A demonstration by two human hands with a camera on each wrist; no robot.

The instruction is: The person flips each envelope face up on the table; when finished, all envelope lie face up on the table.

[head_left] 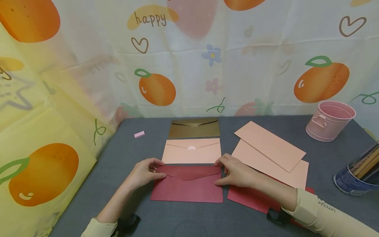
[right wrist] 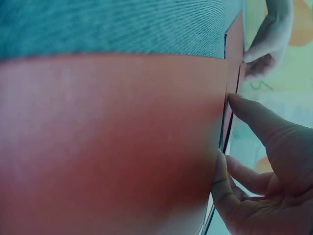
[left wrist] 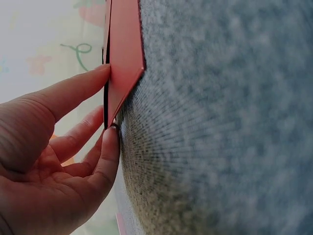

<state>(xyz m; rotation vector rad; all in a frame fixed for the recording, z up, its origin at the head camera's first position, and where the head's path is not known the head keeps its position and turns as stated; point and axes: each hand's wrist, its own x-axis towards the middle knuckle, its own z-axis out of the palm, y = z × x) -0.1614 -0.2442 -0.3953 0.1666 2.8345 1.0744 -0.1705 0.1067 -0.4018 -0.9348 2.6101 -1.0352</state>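
Observation:
A dark red envelope with a pointed flap lies on the grey table, its flap edge away from me. At its upper left corner my left hand holds it, thumb on the face and fingers at the edge; the left wrist view shows this red envelope side-on against the thumb. My right hand grips the upper right corner in the same way. Just beyond lies a peach envelope with a round pale seal, and behind that a gold-brown envelope.
Under and beside my right forearm, peach envelopes overlap a red one. A pink bucket stands at the back right, a blue tin of pencils nearer. A small pink block sits at the back left. Patterned cloth hangs behind.

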